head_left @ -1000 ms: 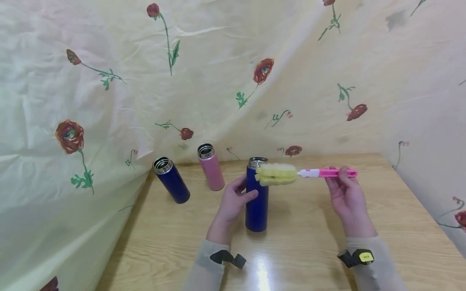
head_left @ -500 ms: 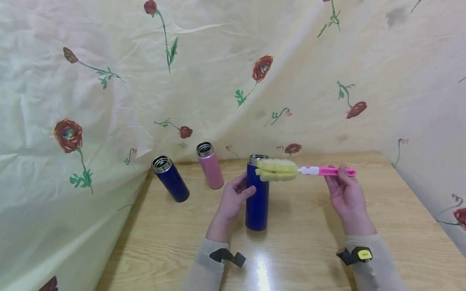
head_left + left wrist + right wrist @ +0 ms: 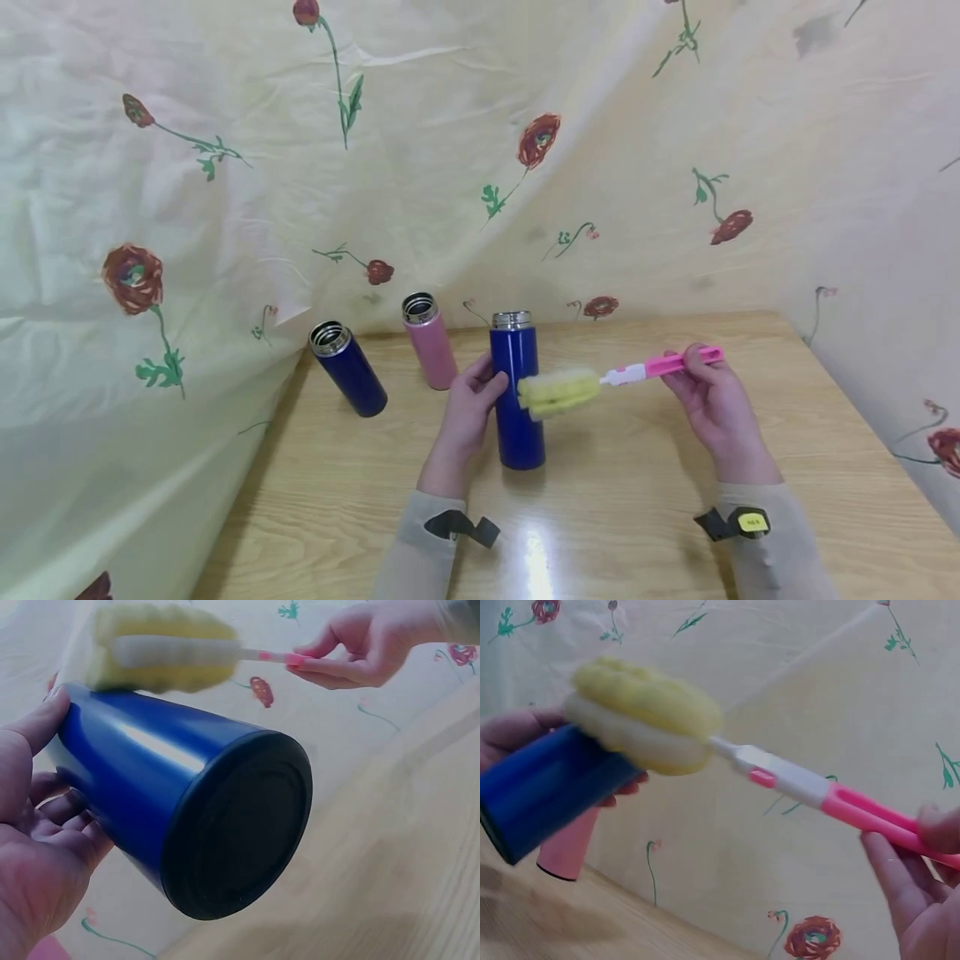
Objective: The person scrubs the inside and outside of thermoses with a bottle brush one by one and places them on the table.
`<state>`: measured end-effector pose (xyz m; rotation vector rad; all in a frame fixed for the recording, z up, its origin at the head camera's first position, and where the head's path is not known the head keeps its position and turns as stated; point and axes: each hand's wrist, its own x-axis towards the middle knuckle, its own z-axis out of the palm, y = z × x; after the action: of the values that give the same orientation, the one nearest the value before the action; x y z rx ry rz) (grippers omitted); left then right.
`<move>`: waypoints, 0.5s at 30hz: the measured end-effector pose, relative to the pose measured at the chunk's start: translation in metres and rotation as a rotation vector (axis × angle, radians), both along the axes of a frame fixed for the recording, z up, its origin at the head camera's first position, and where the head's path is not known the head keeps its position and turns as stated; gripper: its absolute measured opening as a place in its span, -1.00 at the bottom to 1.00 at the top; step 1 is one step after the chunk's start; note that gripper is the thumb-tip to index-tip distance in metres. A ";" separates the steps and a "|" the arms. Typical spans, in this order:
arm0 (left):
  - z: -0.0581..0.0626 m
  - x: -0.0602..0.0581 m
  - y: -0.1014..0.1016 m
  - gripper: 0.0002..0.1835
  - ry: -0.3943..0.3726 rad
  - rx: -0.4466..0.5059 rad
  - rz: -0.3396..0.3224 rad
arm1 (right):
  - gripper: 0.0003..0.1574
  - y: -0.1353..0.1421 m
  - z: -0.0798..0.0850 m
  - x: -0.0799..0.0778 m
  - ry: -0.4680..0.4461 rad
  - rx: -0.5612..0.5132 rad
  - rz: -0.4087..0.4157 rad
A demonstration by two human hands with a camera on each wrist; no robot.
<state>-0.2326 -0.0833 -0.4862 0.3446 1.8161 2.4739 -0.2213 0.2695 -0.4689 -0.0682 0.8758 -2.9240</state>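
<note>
My left hand (image 3: 467,410) grips a tall blue insulated bottle (image 3: 516,350) around its upper body, thumb across the near side. The bottle is held up off the table; its black base (image 3: 240,829) faces the left wrist camera. Its steel neck shows at the top in the head view, the opening turned out of sight. My right hand (image 3: 716,408) pinches the pink handle of a bottle brush (image 3: 558,392). The yellow and white sponge head lies against or just in front of the bottle's side; contact is hard to tell, and it is slightly blurred.
A second blue bottle (image 3: 349,371) and a pink bottle (image 3: 432,346), both without lids, stand at the back left of the wooden table (image 3: 637,517). A floral cloth (image 3: 420,167) hangs behind and along the left side.
The sponge head has dropped from near the bottle's neck to its middle, and the brush now slants. The bottle has shifted slightly left and tilted, so its opening no longer shows.
</note>
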 end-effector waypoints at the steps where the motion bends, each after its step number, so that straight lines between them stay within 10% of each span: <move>1: 0.000 0.000 -0.001 -0.40 0.002 0.017 0.005 | -0.80 0.000 0.000 0.000 0.009 0.051 0.008; 9: 0.002 -0.002 -0.005 -0.39 -0.005 0.046 0.023 | -0.76 -0.002 -0.002 0.000 0.067 0.444 0.084; 15: 0.002 0.000 -0.006 -0.38 -0.019 0.034 0.015 | -0.76 -0.002 -0.005 -0.001 0.062 0.459 0.102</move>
<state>-0.2328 -0.0893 -0.4838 0.3087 1.7777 2.5123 -0.2225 0.2672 -0.4734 -0.1651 1.4776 -2.5669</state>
